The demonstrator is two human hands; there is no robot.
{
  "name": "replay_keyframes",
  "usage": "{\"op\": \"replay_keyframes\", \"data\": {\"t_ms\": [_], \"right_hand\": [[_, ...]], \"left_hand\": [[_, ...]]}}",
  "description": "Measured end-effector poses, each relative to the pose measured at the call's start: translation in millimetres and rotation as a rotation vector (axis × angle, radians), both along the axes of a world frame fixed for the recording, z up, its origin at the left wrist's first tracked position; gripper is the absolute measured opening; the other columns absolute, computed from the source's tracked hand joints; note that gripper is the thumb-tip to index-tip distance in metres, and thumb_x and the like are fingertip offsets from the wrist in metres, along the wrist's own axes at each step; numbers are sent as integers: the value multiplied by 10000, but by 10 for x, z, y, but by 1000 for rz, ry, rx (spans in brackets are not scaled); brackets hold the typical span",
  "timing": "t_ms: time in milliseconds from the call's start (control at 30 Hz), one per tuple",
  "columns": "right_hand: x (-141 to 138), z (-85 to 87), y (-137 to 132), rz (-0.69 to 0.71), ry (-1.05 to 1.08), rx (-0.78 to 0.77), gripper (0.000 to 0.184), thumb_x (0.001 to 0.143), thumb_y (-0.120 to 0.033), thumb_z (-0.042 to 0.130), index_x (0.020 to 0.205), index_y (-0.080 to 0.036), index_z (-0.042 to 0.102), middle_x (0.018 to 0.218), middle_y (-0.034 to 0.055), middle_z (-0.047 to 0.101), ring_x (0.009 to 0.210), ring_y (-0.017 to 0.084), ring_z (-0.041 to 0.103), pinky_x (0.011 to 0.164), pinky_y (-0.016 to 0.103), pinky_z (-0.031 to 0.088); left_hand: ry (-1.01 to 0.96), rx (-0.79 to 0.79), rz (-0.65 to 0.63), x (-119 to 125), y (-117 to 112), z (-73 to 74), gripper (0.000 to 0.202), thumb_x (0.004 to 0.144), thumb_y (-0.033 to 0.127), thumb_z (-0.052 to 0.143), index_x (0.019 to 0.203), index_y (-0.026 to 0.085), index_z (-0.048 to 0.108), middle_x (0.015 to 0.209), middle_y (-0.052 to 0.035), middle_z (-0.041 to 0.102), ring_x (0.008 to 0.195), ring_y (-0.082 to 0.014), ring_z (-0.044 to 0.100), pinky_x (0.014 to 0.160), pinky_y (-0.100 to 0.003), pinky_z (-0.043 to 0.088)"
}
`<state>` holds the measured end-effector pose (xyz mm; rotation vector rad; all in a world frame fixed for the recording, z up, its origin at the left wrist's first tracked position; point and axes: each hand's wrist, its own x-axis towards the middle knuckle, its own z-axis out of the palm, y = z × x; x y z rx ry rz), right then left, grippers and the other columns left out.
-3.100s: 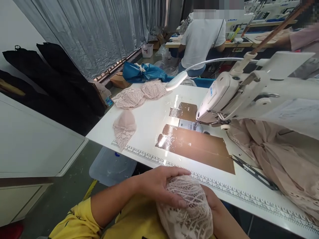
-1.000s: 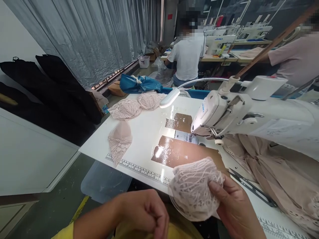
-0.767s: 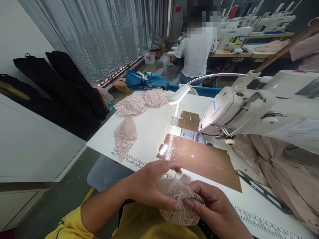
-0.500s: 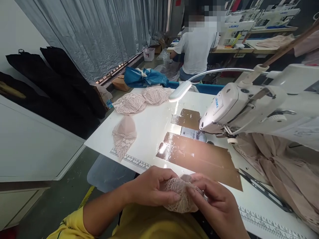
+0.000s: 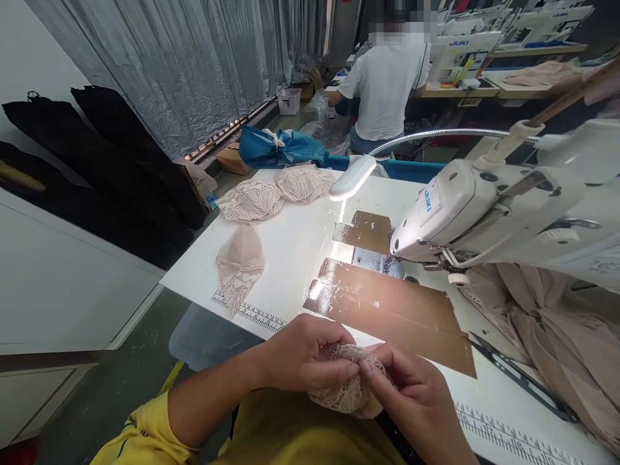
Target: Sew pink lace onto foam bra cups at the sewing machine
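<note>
A pale pink lace bra cup is held close to my body, just off the table's front edge. My left hand pinches it from the left, thumb on the lace and fingers behind. From the right, my right hand grips the same cup between thumb and fingers, the two thumbs nearly meeting at its upper edge. Part of the cup is hidden by my fingers. One more lace cup lies flat on the white table, and a pair of lace cups rests farther back.
A white sewing machine stands at the right, with brown board taped before it. Black scissors lie beside beige fabric. A lamp arches over the table. Beyond, a person in a white shirt sits at another bench.
My hands have drawn closer together on the lace cup, and the right thumb now sits nearer the left one. The cup has tilted slightly, and the view has shifted a little.
</note>
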<state>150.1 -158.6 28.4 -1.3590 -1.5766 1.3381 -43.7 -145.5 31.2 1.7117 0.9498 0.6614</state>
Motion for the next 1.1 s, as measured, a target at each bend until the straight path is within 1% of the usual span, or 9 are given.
{"op": "replay_keyframes", "data": {"t_ms": [167,333,467,533,633,800,900,1000,1100], "right_hand": [[85,-55,43,23,18,-88,351,782,-517,620,641,-197,609,564,-1,596,532,142,527,507,251,424],[161,-23,148,11,65,-70,329,739,-508,670,901,-222,662,819,32,687,713,178,614,658,279,493],[159,57,204,155,-29,-51,333,810,-506,586,678,-202,613,585,-9,546,557,132,485,526,247,400],[162,83,215,144,14,-93,348,799,-516,594,661,-196,590,574,-19,503,546,120,443,510,240,374],[172,109,224,88,116,-204,358,761,-533,629,664,-192,577,591,-25,487,558,113,425,518,232,365],[157,116,263,29,258,-320,372,704,-522,693,641,-182,555,580,-37,465,554,96,372,514,227,306],[138,85,325,4,301,-378,383,685,-527,708,640,-177,560,563,-45,458,537,87,366,502,221,285],[174,54,410,-37,297,-337,356,679,-521,713,692,-176,624,615,-19,534,578,111,450,534,236,357],[316,45,476,-171,241,-215,346,675,-511,712,782,-185,668,768,39,642,700,168,570,639,282,459]], "left_hand": [[-96,-62,7,47,20,-44,281,887,348,506,799,110,627,645,-3,483,595,-91,415,537,-198,339],[-97,-80,17,87,50,-56,314,905,367,481,781,114,620,663,-17,516,604,-99,446,552,-206,368],[-106,-103,-23,116,87,-53,338,926,372,453,785,110,613,674,-19,522,625,-103,456,568,-208,379],[-158,-157,-54,114,111,-46,330,923,387,469,805,111,607,690,-15,517,632,-101,452,575,-207,381],[-243,-223,-67,106,158,-32,284,824,396,633,879,118,614,752,-18,532,672,-109,468,594,-209,390],[-352,-316,14,184,239,-78,286,752,374,720,773,102,637,709,-22,544,634,-96,463,556,-204,368],[-495,-545,55,273,275,-161,329,704,391,763,734,99,614,631,-1,542,560,-77,466,533,-200,380],[-598,-739,193,257,343,-171,407,616,421,809,692,110,558,585,9,542,504,-82,490,506,-207,395],[-599,-633,396,48,473,-8,414,609,431,796,698,121,536,599,5,557,512,-97,520,505,-208,399]]}}
